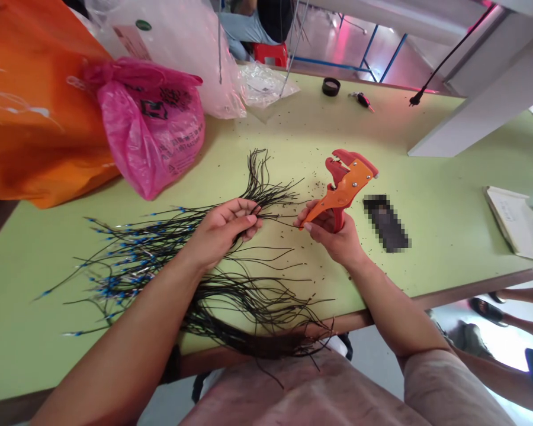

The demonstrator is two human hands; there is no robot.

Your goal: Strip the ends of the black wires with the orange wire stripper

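My left hand [222, 228] is closed, with thumb and fingers pinching thin black wires [273, 195] from a larger bunch. Many of these wires carry blue connectors [122, 260] at their left ends. My right hand [337, 236] is wrapped round the handles of an orange and red wire stripper [353, 177], whose jaws point up and away from me. Near the handle ends, the right fingertips are close to a wire end; whether they touch it I cannot tell. A second thick bundle of black wires [249, 296] lies nearer me, its right ends hanging over the table edge.
An orange bag [35, 106], a pink plastic bag [155, 130] and clear plastic bags stand at the back left. Beyond the stripper are a black round cap [331, 87] and keys [363, 100]. A blurred dark object [387, 225] and a notepad [513, 222] lie right. People are nearby.
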